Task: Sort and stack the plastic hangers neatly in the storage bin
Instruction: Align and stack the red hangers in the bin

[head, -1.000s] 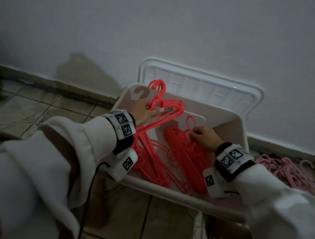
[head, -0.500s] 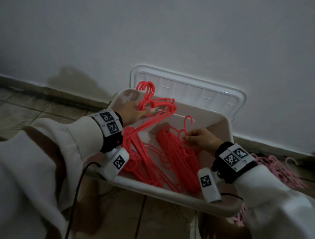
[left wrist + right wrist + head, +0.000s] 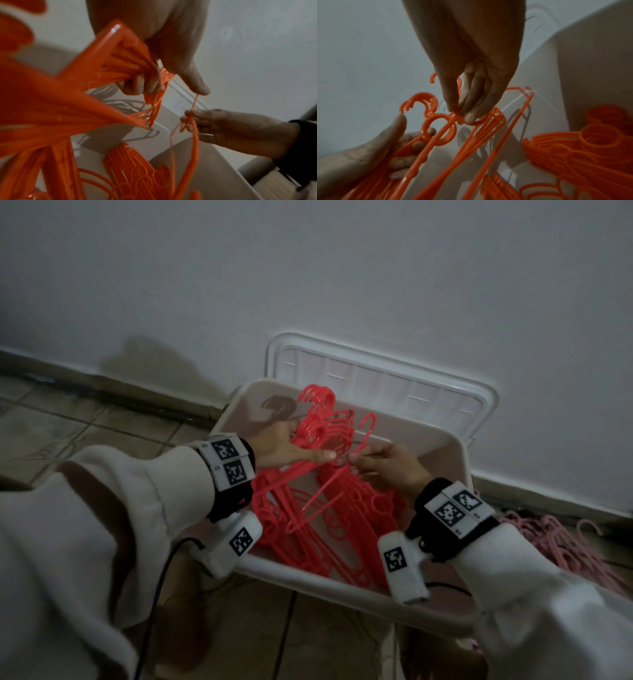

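A white storage bin (image 3: pixel 342 589) stands on the floor against the wall, with red plastic hangers (image 3: pixel 346 529) stacked inside. My left hand (image 3: pixel 287 448) grips a bundle of red hangers (image 3: pixel 322 419) near their necks, hooks pointing up over the bin's far left. My right hand (image 3: pixel 383 465) pinches the neck of a single red hanger (image 3: pixel 366 428) right beside that bundle. In the right wrist view my right fingertips (image 3: pixel 468 117) pinch this hanger against the bundle's rings (image 3: pixel 439 129). In the left wrist view my left fingers (image 3: pixel 142 83) curl round the bundle.
The bin's white lid (image 3: pixel 376 378) leans upright on the wall behind it. A heap of pink hangers (image 3: pixel 548 539) lies on the tiled floor to the right. A black cable (image 3: pixel 161 577) hangs from my left wrist.
My right hand has lifted one hanger from the stack in the bin and carried it up and left to the bundle in my left hand.
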Motion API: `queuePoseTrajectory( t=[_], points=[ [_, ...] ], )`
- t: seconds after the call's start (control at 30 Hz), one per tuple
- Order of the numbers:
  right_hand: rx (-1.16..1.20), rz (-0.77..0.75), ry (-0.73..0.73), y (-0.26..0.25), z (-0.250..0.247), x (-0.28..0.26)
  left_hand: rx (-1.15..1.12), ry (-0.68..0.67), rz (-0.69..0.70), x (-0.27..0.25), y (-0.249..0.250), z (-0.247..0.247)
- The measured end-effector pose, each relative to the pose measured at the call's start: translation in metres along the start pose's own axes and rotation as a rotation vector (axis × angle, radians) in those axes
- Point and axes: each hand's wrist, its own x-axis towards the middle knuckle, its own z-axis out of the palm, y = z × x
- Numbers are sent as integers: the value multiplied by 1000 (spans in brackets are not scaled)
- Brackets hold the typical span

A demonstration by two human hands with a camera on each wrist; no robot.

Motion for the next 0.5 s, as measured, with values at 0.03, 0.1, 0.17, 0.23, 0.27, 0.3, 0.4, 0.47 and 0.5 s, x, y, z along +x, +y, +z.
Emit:
queuePoseTrajectory(
  t=[0.03,0.1,0.17,0.23,0.27,0.3,0.4,0.47,0.5],
  points=[
    [-8,-3,-27,-1,6,2,-10,-17,4,-1,-1,2],
    [-27,-14,-61,-4,16,4,-29,-48,32,-2,-1,5],
    [20,-9,-91,-7,24,5,-41,-38,32,-4,-1,6],
    [76,-12,-127,-11,30,6,-94,-53,16,-4,-2,6],
    [101,-10,-142,-13,33,6,-120,-57,10,-5,-2,6],
    [116,-9,-151,-14,35,7,-132,-57,12,-5,-3,7],
    [139,0,-166,-14,42,13,-63,-5,5,0,-11,6],
    [115,14,-195,-14,44,17,-16,31,-9,5,-17,3],
    [79,12,-205,-16,44,19,6,50,-21,7,-20,1]
  ],
)
